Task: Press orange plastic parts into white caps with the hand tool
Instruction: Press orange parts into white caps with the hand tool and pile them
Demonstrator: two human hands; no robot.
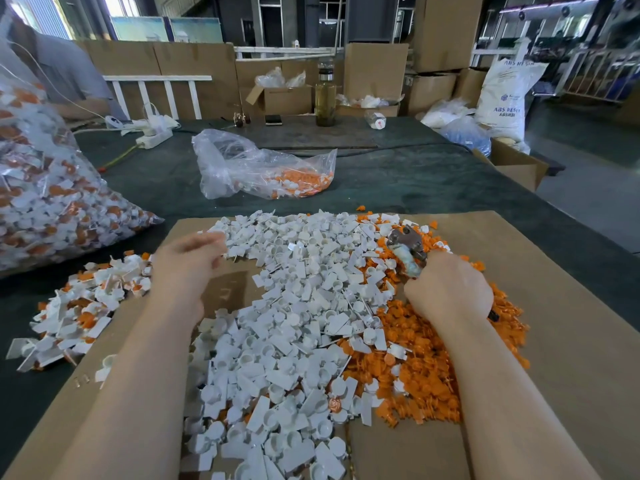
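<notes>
A big heap of white caps (294,306) covers the middle of a cardboard sheet (554,306). To its right lies a heap of orange plastic parts (415,368). My right hand (450,289) grips the handles of the metal hand tool (407,245), whose jaws point away from me over the heap's far right side. My left hand (188,261) hovers blurred at the left edge of the white caps, fingers curled; whether it holds a piece is unclear. A pile of caps with orange parts in them (86,306) lies at the left.
A large clear bag of assembled pieces (41,188) stands at the far left. Another clear bag with orange parts (263,171) lies further back on the dark green table cover (398,174). A bottle (325,98), a power strip (152,138) and cardboard boxes stand at the back.
</notes>
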